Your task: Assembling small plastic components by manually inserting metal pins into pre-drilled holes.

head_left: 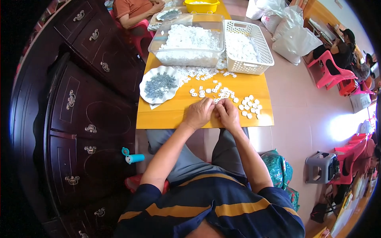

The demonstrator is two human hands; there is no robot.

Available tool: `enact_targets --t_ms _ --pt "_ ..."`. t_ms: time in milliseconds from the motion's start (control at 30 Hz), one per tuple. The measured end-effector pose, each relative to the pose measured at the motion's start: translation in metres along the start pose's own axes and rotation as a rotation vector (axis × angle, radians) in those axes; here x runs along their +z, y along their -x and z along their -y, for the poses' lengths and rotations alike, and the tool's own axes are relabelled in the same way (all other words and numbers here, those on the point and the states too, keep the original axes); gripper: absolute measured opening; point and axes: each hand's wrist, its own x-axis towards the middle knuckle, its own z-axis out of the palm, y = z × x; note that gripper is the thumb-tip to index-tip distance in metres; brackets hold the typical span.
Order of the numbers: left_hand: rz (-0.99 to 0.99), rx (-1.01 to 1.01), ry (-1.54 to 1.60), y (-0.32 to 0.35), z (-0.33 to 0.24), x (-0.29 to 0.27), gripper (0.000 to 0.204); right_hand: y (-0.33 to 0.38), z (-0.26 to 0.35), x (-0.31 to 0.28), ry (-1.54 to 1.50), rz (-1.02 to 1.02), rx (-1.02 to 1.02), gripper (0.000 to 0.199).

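My left hand [199, 112] and my right hand [229, 113] meet over the near edge of the wooden table [166, 118], fingertips pinched close together. Whatever sits between the fingers is too small and too covered to name. Just beyond them lie loose small white plastic pieces with two holes [201, 93]. Right of my right hand is a group of rounded white pieces [250, 105]. A white scalloped plate [145, 85] to the left bears a heap of small grey metal parts [160, 85], which look like screws or nails.
Behind the loose pieces stand a clear plastic bin [190, 59] and a white perforated basket [260, 65], both filled with white pieces. A dark wooden cabinet [95, 115] flanks the left side. Another person [137, 12] sits at the far end near a yellow basin [202, 7].
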Motion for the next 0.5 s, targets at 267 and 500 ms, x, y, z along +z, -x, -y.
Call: enact_targets --t_ms 267,500 --pt "0.038 0.013 -0.077 -0.005 -0.009 0.001 0.008 0.004 -0.003 -0.004 -0.244 -0.166 -0.04 0.008" --pt "-0.021 0.032 -0.144 -0.004 -0.008 0.007 0.008 0.004 -0.007 -0.001 -0.343 -0.194 -0.077 0.007"
